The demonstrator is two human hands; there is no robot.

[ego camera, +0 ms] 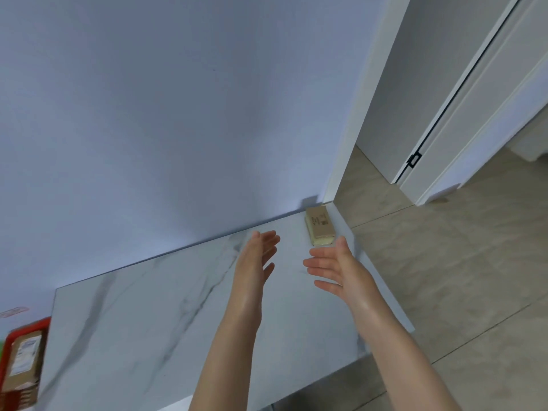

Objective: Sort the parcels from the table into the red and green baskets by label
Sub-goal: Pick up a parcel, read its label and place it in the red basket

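A small brown cardboard parcel [319, 225] with a printed label lies on a pale yellow one at the far right corner of the marble table [154, 315]. My left hand [257, 259] and my right hand [336, 266] hover above the table just short of the parcels, palms facing each other, fingers straight, holding nothing. The red basket [28, 327] shows at the lower left edge beside the table, with a labelled cardboard parcel [25, 360] inside it. A sliver of green [2, 347] appears left of the red basket.
A blue-grey wall [178, 114] runs along the table's far edge. To the right, tiled floor [459, 277] leads through a doorway with a white door [462, 114].
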